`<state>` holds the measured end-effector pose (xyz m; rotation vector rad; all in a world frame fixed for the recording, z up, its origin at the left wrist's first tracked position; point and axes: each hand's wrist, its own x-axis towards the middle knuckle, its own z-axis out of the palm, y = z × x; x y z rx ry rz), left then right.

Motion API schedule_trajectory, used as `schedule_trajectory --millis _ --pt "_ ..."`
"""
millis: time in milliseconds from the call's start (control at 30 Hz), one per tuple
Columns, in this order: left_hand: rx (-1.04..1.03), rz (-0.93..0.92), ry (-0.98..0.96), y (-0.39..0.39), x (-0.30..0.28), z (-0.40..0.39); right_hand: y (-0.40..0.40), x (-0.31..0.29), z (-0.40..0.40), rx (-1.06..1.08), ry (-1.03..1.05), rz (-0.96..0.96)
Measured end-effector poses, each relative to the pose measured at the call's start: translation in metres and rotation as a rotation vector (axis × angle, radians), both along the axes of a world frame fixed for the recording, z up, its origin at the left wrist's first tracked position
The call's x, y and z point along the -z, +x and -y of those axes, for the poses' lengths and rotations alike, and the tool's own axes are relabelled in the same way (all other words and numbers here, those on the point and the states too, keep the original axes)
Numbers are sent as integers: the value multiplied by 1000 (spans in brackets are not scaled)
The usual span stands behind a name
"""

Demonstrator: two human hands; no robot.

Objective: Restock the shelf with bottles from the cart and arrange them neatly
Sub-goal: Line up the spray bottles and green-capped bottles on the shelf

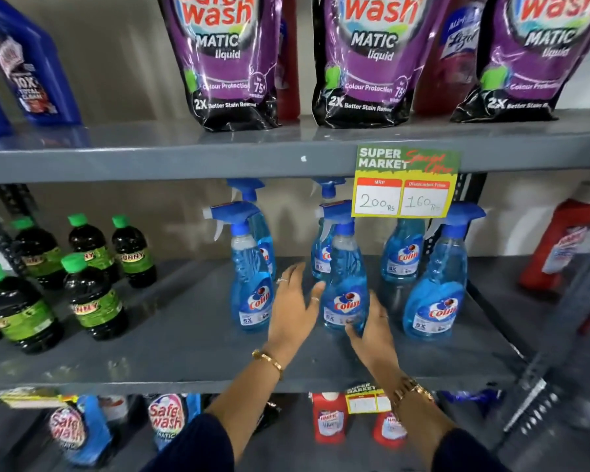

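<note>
Six blue spray bottles stand on the middle shelf (pixel 184 352) before me, three in a front row and three behind. Both my hands are reaching in around the middle front bottle (pixel 345 284). My left hand (pixel 295 313) is spread wide, fingers apart and pointing up, in the gap between the left front bottle (pixel 251 277) and the middle one; its grip is released, and a fingertip lies right at the middle bottle's left side, though I cannot tell whether it touches. My right hand (pixel 372 327) curls around the lower right of that same bottle, thumb low at its front near the label and palm at its side, so this grip looks wrapped on the bottle's base. The bottle stands upright with its trigger head turned to the left. The right front bottle (pixel 436 284) stands well apart to the right, also upright.

A yellow and green price tag (pixel 406 183) hangs from the edge of the upper shelf (pixel 150 158), covering the top of one back bottle. On that upper shelf stand purple detergent pouches (pixel 227 59). To the left on my shelf sit dark bottles with green caps (pixel 92 287). Far right stands a red bottle (pixel 562 247), blurred. A gold bangle (pixel 268 359) rings my left wrist.
</note>
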<state>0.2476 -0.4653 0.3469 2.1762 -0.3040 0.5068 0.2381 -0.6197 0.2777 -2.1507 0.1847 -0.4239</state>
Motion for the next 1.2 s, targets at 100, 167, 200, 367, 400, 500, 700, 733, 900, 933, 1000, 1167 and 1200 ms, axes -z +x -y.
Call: schedule_trajectory --millis 100,167,200,367,400,500,700,733,900,933,1000,1167,1200 --pt "-53 -28 124 -22 29 -36 -13 1 -2 50 -45 -14" --pt "-101 -74 233 -38 50 -56 -20 0 -6 85 -50 -2" --pt "-125 -108 301 -44 59 -66 -22 -2 -9 103 -51 6" --pt "-224 -226 470 -69 91 -100 -27 -9 -23 123 -79 34" --pt "-230 -246 471 -72 95 -104 -28 -9 -26 122 -81 39" --pt "-253 -273 501 -75 106 -113 -28 -8 -34 139 -53 62" --pt "-237 -294 478 -73 123 -122 -21 1 -44 230 68 73" --pt "-231 -296 467 -72 125 -123 -19 2 -45 248 70 69" --pt "-216 -260 472 -72 130 -128 -3 0 -59 318 149 83" --pt "-213 -257 475 -71 130 -129 1 0 -63 335 173 90" --pt "-209 -253 474 -71 131 -128 9 0 -70 378 218 97" --pt "-218 -249 498 -73 130 -127 26 4 -77 466 262 115" --pt "-218 -250 511 -73 130 -128 29 5 -77 476 252 123"
